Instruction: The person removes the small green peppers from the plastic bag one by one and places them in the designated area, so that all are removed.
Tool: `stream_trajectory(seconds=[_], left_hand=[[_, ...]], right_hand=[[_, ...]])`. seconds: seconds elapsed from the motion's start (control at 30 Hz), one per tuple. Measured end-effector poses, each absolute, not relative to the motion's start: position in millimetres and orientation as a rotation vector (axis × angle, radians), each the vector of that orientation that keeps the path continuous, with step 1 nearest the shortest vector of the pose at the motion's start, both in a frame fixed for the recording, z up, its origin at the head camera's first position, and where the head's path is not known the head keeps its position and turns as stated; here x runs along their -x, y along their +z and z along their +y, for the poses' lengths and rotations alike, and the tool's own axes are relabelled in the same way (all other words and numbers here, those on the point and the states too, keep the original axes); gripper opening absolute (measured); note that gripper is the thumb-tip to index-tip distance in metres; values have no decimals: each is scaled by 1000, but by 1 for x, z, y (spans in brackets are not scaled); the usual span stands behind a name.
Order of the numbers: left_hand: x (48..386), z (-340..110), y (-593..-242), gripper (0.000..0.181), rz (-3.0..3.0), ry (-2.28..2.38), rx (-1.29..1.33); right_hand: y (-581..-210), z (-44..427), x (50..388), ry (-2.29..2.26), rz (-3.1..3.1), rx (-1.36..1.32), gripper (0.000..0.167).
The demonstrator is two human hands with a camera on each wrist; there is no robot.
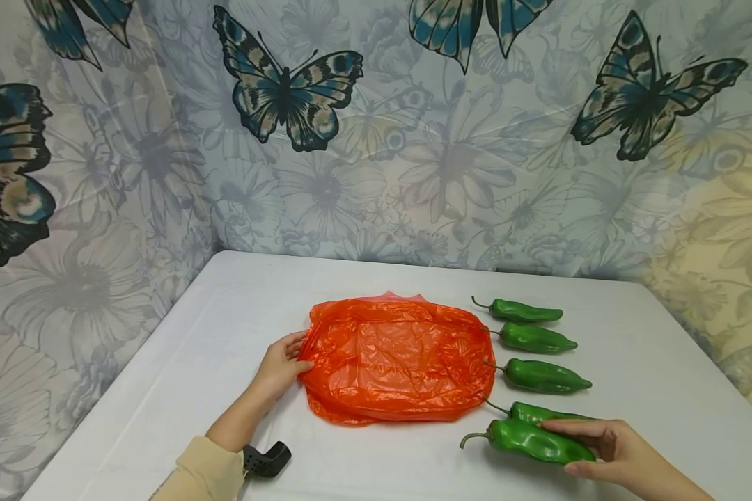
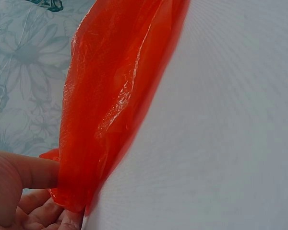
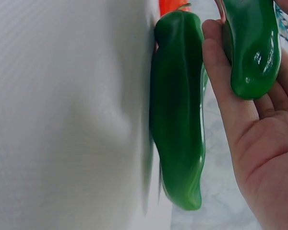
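Observation:
An orange-red plastic bag (image 1: 401, 362) lies flat on the white table, its surface crinkled. At its left edge my left hand (image 1: 278, 365) pinches the plastic; in the left wrist view the thumb (image 2: 38, 172) is on one side of the bag and the fingers on the other. My right hand (image 1: 620, 452) holds a glossy green pepper (image 1: 533, 442) by its tip end, the curved stem pointing left. Just behind it another green pepper (image 1: 542, 412) lies on the table, partly covered by the held one and the hand. The right wrist view shows the held pepper (image 3: 254, 52) beside the lying one (image 3: 177, 110).
Beyond these, three more green peppers, the near one (image 1: 545, 376), the middle one (image 1: 537, 338) and the far one (image 1: 526, 311), lie in a column right of the bag, stems leftward. A black curved piece (image 1: 268, 460) sits at the left wrist. Butterfly-patterned fabric (image 1: 351, 195) surrounds the table.

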State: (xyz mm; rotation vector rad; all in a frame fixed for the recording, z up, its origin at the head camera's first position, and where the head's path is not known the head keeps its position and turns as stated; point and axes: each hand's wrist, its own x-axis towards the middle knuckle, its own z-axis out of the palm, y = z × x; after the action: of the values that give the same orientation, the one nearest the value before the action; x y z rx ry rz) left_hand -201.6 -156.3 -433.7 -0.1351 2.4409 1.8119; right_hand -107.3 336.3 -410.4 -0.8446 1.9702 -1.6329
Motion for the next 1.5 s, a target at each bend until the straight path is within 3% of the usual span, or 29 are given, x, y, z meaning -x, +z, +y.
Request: stream_trajectory(seconds=[1.5], left_hand=[[201,-157,-435,58,2428,1816,150]], right_hand=[[-422,354,107,-1658,1648,773,51]])
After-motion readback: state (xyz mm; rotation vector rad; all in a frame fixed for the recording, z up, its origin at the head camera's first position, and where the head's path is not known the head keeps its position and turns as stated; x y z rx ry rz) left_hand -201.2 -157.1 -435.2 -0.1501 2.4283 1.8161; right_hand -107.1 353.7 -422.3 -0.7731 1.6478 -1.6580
